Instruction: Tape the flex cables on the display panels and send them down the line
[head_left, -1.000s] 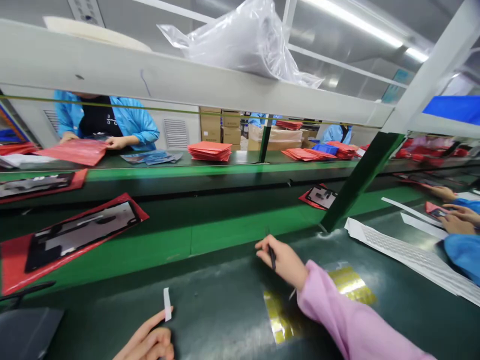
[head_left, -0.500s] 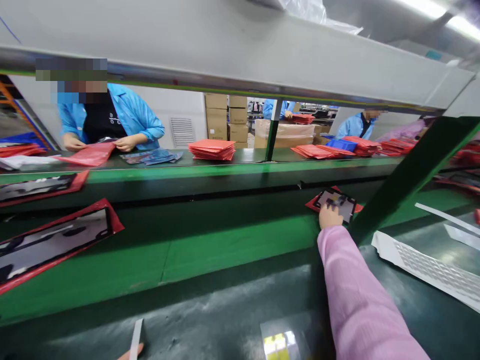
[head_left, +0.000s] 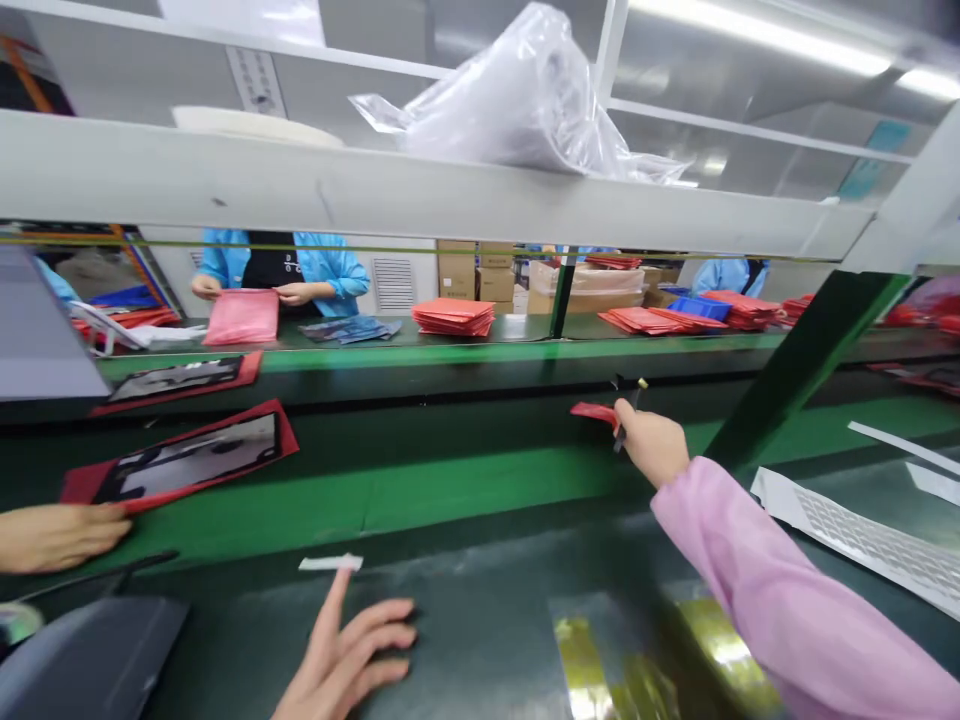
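Observation:
My left hand [head_left: 349,645] is low in the middle of the view, fingers spread. A short white strip [head_left: 330,563] lies across the tip of its raised finger and seems to stick there. Out over the green belt, my right hand [head_left: 652,440], in a pink sleeve, pinches a thin dark flat panel [head_left: 619,436], tilted and seen almost edge-on. Its exact kind I cannot tell. Beside it, to the left, shows a piece of red plastic bag [head_left: 594,411]; whether my fingers hold that too is unclear.
Dark panels on red bags [head_left: 195,455] lie on the belt [head_left: 442,475] at left, near another person's hand [head_left: 64,535]. A slanted green post [head_left: 810,360] stands right of my right hand. A white ridged tray [head_left: 862,530] lies at right. Across, a blue-sleeved person handles a red bag [head_left: 241,316].
My right hand has lifted the dark panel and tipped it on edge. My left hand has come further into view with the strip. Another person's hand has appeared at left; the view has tilted up.

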